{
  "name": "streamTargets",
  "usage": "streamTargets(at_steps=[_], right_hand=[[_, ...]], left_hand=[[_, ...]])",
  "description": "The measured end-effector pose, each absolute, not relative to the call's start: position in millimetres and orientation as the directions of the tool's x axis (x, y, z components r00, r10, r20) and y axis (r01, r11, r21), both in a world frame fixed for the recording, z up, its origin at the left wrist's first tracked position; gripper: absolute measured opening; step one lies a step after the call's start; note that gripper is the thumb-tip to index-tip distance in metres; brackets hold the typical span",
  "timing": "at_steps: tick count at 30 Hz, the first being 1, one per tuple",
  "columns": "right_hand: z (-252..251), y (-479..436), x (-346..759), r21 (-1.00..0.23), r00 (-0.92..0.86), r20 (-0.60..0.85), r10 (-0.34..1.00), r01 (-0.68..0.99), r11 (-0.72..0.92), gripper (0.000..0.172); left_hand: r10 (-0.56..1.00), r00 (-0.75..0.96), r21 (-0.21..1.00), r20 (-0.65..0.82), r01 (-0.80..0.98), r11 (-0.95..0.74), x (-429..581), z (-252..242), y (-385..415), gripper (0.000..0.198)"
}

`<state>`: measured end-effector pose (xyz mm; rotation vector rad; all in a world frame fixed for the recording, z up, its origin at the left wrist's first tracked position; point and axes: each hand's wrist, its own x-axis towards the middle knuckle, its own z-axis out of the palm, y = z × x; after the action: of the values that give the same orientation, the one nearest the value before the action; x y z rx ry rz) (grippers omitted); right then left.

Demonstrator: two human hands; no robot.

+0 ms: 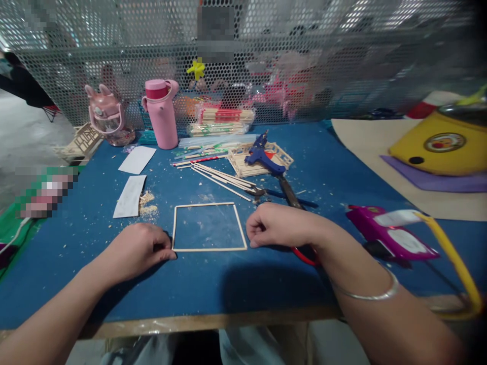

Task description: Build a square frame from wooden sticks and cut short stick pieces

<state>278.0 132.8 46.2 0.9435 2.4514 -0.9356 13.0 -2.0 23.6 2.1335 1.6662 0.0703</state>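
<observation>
A rectangle of thin wooden sticks point(208, 249) lies flat on the blue tabletop between my hands. My left hand point(142, 248) rests at its lower left corner, thumb and forefinger closed on that corner. Just beside the right stick, my right hand point(276, 225) is curled with the fingertips together; nothing shows between them. Scissors with a red handle point(307, 257) lie partly under my right wrist. Beyond the rectangle, several loose sticks point(222, 177) fan out. A blue glue gun point(264, 158) lies on a small wooden stick structure point(238, 163).
White paper pieces point(129, 196) and sawdust point(148, 203) lie at left. A pink bottle point(163, 119) and a rabbit-eared bottle point(108, 119) stand behind. At right are a purple device point(391, 235), a yellow bag point(437, 142) and brown paper point(373, 167). Perforated metal mesh point(266, 56) borders the back.
</observation>
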Motion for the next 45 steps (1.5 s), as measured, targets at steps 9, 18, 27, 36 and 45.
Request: streamTargets(at_steps=[9, 18, 27, 36, 45], right_hand=[[47, 141, 287, -0.493, -0.741, -0.314, 0.593, 0.661, 0.565, 0.01], [26, 145, 269, -0.34, -0.693, 0.011, 0.721, 0.675, 0.655, 0.031], [23, 146, 266, -0.283, -0.703, -0.038, 0.71, 0.689, 0.667, 0.032], [23, 145, 266, -0.293, -0.707, -0.042, 0.706, 0.684, 0.668, 0.03], [22, 148, 268, -0.31, -0.694, -0.008, 0.72, 0.686, 0.658, 0.029]], left_hand=[[0.97, 0.193, 0.453, -0.149, 0.885, -0.107, 6, 28, -4, 0.034], [0.954, 0.298, 0.446, -0.035, 0.859, -0.252, 10, 23, -5, 0.033], [0.981, 0.193, 0.45, 0.009, 0.876, -0.176, 12, 21, -2, 0.03], [0.99, -0.073, 0.493, 0.118, 0.87, 0.006, 8, 10, 6, 0.037], [0.983, -0.141, 0.31, 0.117, 0.946, 0.099, 15, 30, 32, 0.049]])
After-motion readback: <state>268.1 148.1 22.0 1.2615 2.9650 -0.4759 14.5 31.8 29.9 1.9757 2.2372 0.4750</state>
